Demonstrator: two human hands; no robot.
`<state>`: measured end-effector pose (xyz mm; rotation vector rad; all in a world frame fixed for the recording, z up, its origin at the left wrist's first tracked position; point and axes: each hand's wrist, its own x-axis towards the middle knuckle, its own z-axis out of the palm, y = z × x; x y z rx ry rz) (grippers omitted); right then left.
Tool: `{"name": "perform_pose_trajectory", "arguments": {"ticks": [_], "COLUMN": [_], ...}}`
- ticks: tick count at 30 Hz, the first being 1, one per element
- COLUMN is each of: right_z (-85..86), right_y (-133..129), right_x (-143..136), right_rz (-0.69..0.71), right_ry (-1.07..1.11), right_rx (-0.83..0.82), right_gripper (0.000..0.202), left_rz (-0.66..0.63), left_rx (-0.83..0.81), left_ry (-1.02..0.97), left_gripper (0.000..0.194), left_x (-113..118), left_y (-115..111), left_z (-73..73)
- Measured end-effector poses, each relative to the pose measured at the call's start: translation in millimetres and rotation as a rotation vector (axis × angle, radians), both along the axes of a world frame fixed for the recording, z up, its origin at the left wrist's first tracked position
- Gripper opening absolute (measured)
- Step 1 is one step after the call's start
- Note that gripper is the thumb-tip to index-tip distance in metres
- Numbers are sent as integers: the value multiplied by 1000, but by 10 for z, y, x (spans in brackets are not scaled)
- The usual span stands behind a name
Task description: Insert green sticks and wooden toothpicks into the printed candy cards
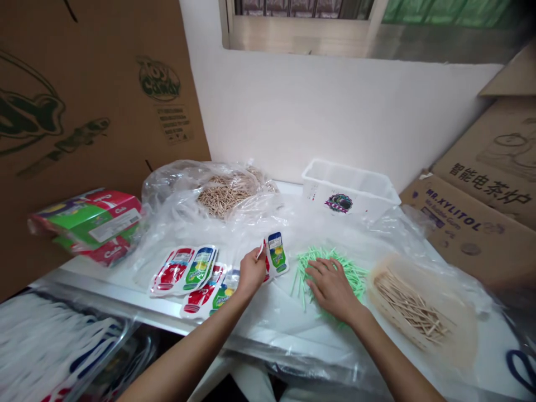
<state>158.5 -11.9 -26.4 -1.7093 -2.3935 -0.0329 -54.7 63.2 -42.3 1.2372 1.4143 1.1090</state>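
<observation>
My left hand (252, 273) is closed around a printed pouch (277, 254) with red and green-blue halves. Its left part is hidden behind my fingers. My right hand (330, 285) lies palm down over a heap of light green sticks (307, 271), fingers apart and touching the heap. Whether any stick is between the fingers cannot be made out. To the left of my left hand, more printed pouches (184, 269) lie flat in overlapping groups. Just right of my right hand is a translucent tray (379, 310) of pale wooden sticks (412, 307).
Behind my hands, a clear plastic bag (167, 190) holds many brown sticks (221, 195). A white bin (349, 195) stands by the wall. Packaged boxes (100, 218) lie left, beside a large carton (125, 111). Cartons (469, 223) stack right; dark blue scissor handles (521, 365) lie near the edge.
</observation>
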Motion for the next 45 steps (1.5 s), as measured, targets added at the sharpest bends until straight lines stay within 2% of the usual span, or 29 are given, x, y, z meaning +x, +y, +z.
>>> {"name": "perform_pose_trajectory", "arguments": {"ticks": [4,7,11,13,16,19,21,23,26,29,32,36,42,45], "right_z": [-5,-43,8,61,85,32,9,28,109,141,72,-11,68,98], "right_y": [437,591,538,462,343,263,226,174,17,-200,-320,-240,-133,-114], "right_x": [-258,-182,164,226,43,-223,-248,-121,152,219,66,-86,82,186], "right_rz": [58,95,95,81,108,232,260,195,-71,-290,-336,-370,-347,-348], "right_ry": [-23,-29,-29,-34,-14,-5,-14,15,77,-30,-191,-265,-226,-194], "right_rx": [-15,-46,-59,-55,-19,-33,-55,-36,7,-78,-149,-186,-155,-116], "right_gripper": [28,20,21,23,21,19,17,17,25,37,39,24,19,17], "left_rz": [-10,-16,-5,-3,-10,-32,-67,-114,-170,-216,-264,-294,-212,-194], "left_rx": [45,58,55,51,51,73,85,79,56,16,-33,-54,-5,60], "left_ry": [87,131,145,145,143,96,26,-51,-120,-114,-104,-129,-128,-83], "left_gripper": [34,26,22,26,36,42,43,38,30,28,31,33,37,40], "left_x": [1,-26,-87,-98,-75,-33,-18,-16,-3,61,148,173,51,69], "left_y": [-36,-39,8,35,60,51,22,-23,-99,-163,-215,-263,-220,-145], "left_z": [13,26,32,40,74,144,207,271,332,341,351,411,445,440]}}
